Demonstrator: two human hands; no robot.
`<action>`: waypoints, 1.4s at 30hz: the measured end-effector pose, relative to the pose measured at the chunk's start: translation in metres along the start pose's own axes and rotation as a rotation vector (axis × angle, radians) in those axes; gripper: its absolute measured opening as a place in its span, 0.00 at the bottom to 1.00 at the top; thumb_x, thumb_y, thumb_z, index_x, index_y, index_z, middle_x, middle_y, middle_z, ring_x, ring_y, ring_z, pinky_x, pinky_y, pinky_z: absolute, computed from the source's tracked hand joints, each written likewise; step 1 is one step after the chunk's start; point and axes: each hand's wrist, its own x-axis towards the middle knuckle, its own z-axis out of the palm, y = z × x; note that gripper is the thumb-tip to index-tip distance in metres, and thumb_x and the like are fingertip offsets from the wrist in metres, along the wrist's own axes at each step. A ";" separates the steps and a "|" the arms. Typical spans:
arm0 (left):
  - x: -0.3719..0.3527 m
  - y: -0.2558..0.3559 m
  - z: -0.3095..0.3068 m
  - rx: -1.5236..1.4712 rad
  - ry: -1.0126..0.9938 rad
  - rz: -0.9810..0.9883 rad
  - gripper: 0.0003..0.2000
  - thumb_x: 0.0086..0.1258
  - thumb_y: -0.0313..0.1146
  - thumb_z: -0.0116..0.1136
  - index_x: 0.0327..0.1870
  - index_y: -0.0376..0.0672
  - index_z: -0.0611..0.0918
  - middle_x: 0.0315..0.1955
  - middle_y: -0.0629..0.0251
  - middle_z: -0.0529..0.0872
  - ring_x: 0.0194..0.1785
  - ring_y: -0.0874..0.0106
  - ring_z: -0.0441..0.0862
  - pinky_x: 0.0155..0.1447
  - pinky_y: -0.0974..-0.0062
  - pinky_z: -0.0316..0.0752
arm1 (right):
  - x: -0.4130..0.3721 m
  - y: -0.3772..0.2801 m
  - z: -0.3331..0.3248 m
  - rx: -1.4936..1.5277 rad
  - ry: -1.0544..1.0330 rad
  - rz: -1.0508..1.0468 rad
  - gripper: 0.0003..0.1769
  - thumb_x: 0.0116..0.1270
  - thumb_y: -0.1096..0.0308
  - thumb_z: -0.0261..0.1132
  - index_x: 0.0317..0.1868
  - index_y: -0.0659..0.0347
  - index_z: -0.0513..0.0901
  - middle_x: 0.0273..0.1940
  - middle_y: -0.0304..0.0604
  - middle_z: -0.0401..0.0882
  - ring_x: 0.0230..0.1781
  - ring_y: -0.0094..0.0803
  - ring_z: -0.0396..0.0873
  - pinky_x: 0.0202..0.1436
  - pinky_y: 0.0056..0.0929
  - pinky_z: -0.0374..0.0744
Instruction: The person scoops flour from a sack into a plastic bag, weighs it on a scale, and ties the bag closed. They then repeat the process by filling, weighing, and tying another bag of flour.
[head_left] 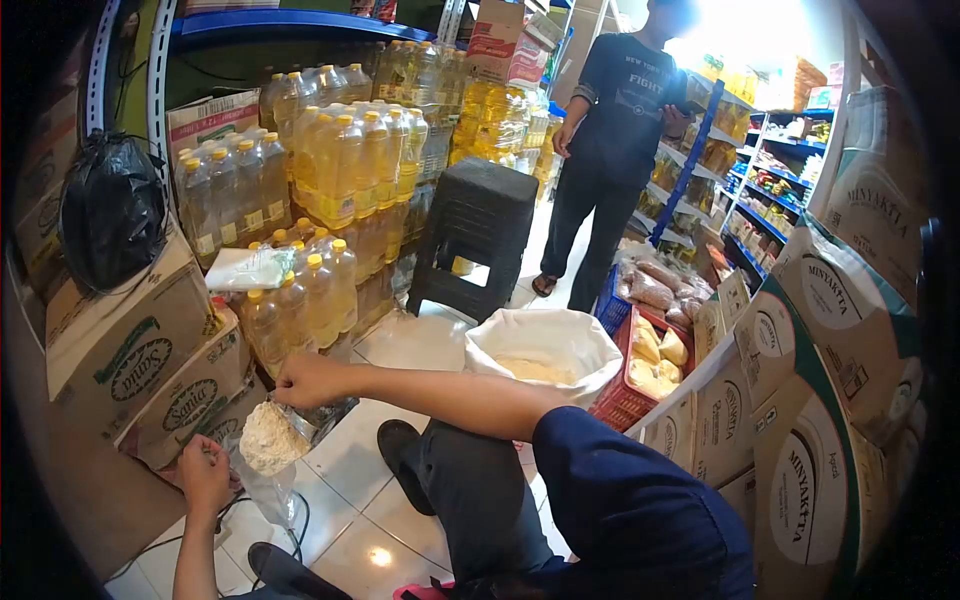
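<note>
My right hand is closed around a scoop, which is mostly hidden under a heap of pale, flour-like powder. The heap is above the mouth of a clear plastic bag. My left hand pinches the bag's left edge, and the bag hangs down over the tiled floor. To the right of my knee, a white sack with a rolled rim stands open, with similar pale powder inside.
Cartons and bottles of yellow oil are stacked at left. A black stool stands ahead, with a person beyond it. At right are a red crate of filled bags and stacked cartons. A cable lies on the floor.
</note>
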 end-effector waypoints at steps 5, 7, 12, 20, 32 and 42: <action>0.005 -0.009 0.004 -0.129 -0.017 -0.134 0.04 0.65 0.21 0.52 0.34 0.36 0.70 0.15 0.59 0.79 0.15 0.69 0.81 0.18 0.73 0.75 | 0.000 0.006 -0.001 -0.022 0.044 -0.033 0.16 0.53 0.58 0.60 0.27 0.64 0.85 0.23 0.57 0.80 0.23 0.51 0.80 0.31 0.44 0.77; 0.006 -0.015 0.006 -0.119 -0.027 -0.114 0.04 0.65 0.20 0.52 0.34 0.36 0.69 0.15 0.59 0.79 0.15 0.69 0.81 0.17 0.73 0.75 | -0.002 0.006 -0.001 -0.014 0.063 -0.050 0.16 0.54 0.59 0.60 0.26 0.65 0.84 0.21 0.57 0.78 0.21 0.49 0.78 0.29 0.43 0.76; 0.009 -0.026 0.007 -0.114 -0.027 -0.093 0.05 0.65 0.19 0.51 0.34 0.37 0.69 0.15 0.60 0.78 0.14 0.69 0.80 0.16 0.74 0.75 | 0.003 0.013 0.004 -0.014 0.079 -0.104 0.15 0.55 0.61 0.60 0.23 0.67 0.81 0.18 0.55 0.75 0.17 0.46 0.75 0.26 0.43 0.73; 0.002 -0.012 0.005 0.225 0.134 0.121 0.06 0.63 0.29 0.57 0.34 0.35 0.78 0.30 0.52 0.84 0.38 0.56 0.83 0.41 0.61 0.75 | 0.004 0.022 0.013 0.016 0.066 -0.074 0.17 0.58 0.61 0.58 0.18 0.63 0.76 0.13 0.43 0.70 0.16 0.31 0.70 0.23 0.37 0.70; 0.002 0.011 -0.004 -0.042 -0.096 -0.154 0.06 0.66 0.24 0.54 0.28 0.32 0.75 0.18 0.58 0.84 0.21 0.73 0.84 0.23 0.75 0.79 | 0.004 -0.001 -0.002 0.018 -0.129 0.074 0.16 0.58 0.64 0.58 0.22 0.71 0.75 0.14 0.46 0.65 0.16 0.28 0.63 0.24 0.35 0.66; 0.001 0.014 -0.003 0.236 -0.036 -0.103 0.07 0.61 0.28 0.57 0.27 0.34 0.77 0.20 0.55 0.84 0.22 0.68 0.84 0.28 0.70 0.79 | 0.003 0.001 0.003 0.012 -0.148 0.083 0.15 0.58 0.64 0.58 0.23 0.70 0.75 0.14 0.47 0.66 0.16 0.29 0.64 0.25 0.35 0.67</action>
